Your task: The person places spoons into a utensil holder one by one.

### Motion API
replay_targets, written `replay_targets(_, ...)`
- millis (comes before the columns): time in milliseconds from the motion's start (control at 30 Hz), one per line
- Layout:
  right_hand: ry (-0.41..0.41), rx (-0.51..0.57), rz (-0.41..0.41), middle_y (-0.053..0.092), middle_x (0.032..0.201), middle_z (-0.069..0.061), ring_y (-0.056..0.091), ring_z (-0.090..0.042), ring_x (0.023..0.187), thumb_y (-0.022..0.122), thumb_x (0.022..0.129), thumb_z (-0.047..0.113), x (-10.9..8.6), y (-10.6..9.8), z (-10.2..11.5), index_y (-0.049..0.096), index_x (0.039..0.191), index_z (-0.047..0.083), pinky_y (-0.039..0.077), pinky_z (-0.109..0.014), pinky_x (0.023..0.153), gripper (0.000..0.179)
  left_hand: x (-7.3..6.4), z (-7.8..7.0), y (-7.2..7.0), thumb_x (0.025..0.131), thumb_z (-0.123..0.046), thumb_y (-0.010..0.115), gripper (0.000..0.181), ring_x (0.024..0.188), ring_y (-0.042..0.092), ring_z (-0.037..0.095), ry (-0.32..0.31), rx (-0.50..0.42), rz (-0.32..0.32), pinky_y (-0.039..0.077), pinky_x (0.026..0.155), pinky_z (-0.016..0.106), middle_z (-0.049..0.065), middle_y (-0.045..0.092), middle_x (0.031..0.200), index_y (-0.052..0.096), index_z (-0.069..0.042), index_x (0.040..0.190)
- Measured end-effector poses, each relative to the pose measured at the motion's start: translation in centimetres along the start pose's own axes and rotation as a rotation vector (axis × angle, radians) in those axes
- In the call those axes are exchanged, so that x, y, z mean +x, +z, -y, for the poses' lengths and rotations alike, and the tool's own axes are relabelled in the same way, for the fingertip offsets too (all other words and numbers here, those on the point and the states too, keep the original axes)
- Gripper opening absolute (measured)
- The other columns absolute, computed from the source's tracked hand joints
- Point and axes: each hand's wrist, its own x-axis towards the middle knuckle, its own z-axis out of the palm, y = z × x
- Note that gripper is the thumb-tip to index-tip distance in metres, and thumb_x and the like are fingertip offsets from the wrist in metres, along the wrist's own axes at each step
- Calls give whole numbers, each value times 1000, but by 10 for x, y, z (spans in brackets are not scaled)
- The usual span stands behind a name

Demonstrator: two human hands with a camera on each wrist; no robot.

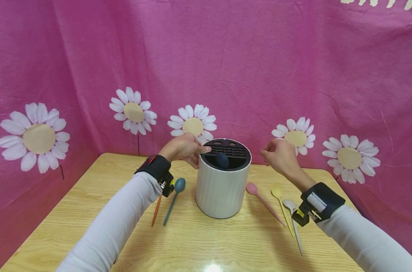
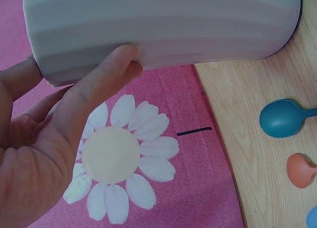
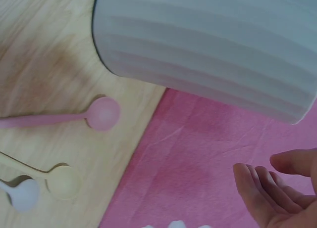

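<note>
A white ribbed utensil holder (image 1: 222, 192) with a black slotted lid (image 1: 238, 151) stands upright on the table. My left hand (image 1: 185, 148) holds it at the upper left, thumb over the rim and fingers against the outer wall (image 2: 163, 32). Inside the lid's large front opening sits a dark blue spoon (image 1: 222, 160), only its rounded head showing. Right of the holder, apart from it, my right hand (image 1: 280, 155) hovers with fingers loosely bent. Nothing lies between that thumb and those fingers in the right wrist view (image 3: 282, 188).
Left of the holder lie a teal spoon (image 1: 179, 186) and an orange spoon (image 2: 300, 170), with a light blue piece (image 2: 312, 218) at the view's edge. To the right are pink (image 1: 252, 188), yellow (image 1: 276, 191) and white (image 1: 289, 204) spoons. A pink flowered cloth (image 1: 240, 75) hangs behind the table.
</note>
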Motion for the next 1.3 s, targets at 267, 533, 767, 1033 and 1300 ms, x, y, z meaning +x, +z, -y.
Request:
replay_targets(267, 54, 32, 79, 63, 60, -9, 64, -22, 53, 66, 85, 2, -11, 3, -16, 64, 78, -4, 48, -20, 43, 10, 0, 0, 1, 95, -23, 66, 49, 75, 69, 27, -1, -4, -10, 59, 71, 43, 20, 65, 104, 54, 8, 130)
replay_targets(533, 56, -49, 128, 59, 54, 0, 56, -11, 47, 69, 83, 8, -21, 3, -32, 67, 75, 1, 45, -26, 43, 10, 0, 1, 0, 95, -23, 65, 52, 77, 68, 27, -7, -17, -7, 58, 75, 45, 21, 65, 105, 51, 9, 133)
replay_targets(767, 63, -111, 187, 58, 55, 2, 57, -11, 46, 69, 81, 9, -33, 3, -48, 68, 76, 2, 47, -27, 43, 9, 0, 1, 0, 94, -24, 66, 46, 77, 69, 27, -8, -15, -15, 57, 77, 46, 19, 65, 104, 56, 7, 127)
replay_targets(1033, 73, -157, 244, 61, 60, 0, 56, -13, 52, 71, 80, 10, -46, 7, -66, 69, 76, 0, 48, -31, 47, 11, -2, 2, -1, 96, -25, 65, 48, 76, 69, 26, 17, 3, -14, 60, 70, 39, 18, 67, 99, 54, 9, 128)
replay_targets(1300, 107, -153, 311, 59, 57, 0, 56, -12, 50, 70, 81, 11, -54, 9, -72, 67, 76, 0, 48, -29, 45, 12, -3, 2, -1, 96, -26, 65, 49, 75, 69, 26, 17, 17, -12, 60, 69, 38, 17, 68, 98, 53, 8, 129)
